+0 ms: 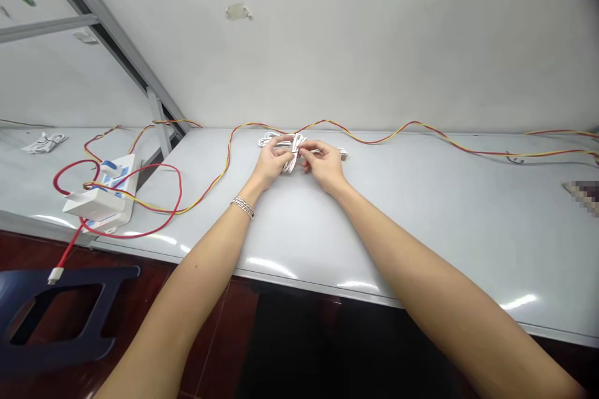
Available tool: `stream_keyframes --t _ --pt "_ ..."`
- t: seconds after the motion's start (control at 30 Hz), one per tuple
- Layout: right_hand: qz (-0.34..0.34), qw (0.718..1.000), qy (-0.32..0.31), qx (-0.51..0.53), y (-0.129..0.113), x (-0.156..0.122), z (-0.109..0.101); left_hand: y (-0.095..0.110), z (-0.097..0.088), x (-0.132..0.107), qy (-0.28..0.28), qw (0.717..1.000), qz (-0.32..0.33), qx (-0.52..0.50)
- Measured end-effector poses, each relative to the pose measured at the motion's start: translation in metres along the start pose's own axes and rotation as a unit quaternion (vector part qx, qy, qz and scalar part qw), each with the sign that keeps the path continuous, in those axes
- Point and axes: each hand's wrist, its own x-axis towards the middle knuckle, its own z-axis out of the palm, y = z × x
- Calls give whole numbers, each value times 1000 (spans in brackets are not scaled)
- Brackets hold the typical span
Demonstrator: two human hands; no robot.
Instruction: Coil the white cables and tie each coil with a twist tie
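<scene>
Both hands are together at center frame, left hand (272, 163) and right hand (324, 166) clamped on a coiled white cable bundle (294, 153), which is held just above or on the table near the back edge; contact with the top can't be told. Thin silver bracelets (243, 207) sit on the left wrist. The table is a long pale grey glossy work surface (435, 230) with light glare along its front edge, and it runs into a second section at left. A twisted red-and-yellow wire (374, 137) snakes along the back edge by the off-white scuffed wall (327, 43), passing just behind the bundle and continuing to the right edge of the frame. At left, the wire loops around a white box-like unit (96, 204) sitting on a white board with blue markings (124, 184). A red cable (70, 249) loops there too, then drops over the table edge, ending in a white connector (55, 275). Upper left has a grey metal frame bar (110, 31) and a small white cable pack (44, 143). Lower left shows a dark blue chair back (56, 318) over dark red floor tiles (210, 336). A blurred patch (584, 196) sits at right edge.
</scene>
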Motion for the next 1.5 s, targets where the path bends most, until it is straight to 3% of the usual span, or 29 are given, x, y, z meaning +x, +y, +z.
stream_keyframes --t 0.2,0.47,0.63,0.87,1.17,1.5 --pt "41 998 43 8 3 3 0 -10 -3 6 26 999 24 -40" --pt "-28 998 6 -53 6 3 0 -13 -6 8 28 996 34 -74" --pt "0 999 -54 -3 3 1 -2 -15 -10 11 30 995 26 -96" --pt "26 998 -56 19 3 3 -5 -13 -7 5 4 998 40 -52" --pt "30 999 -15 11 4 4 -5 -10 -1 4 67 992 102 41" --pt "18 999 -20 -19 1 2 -3 -10 0 5 37 996 87 -3"
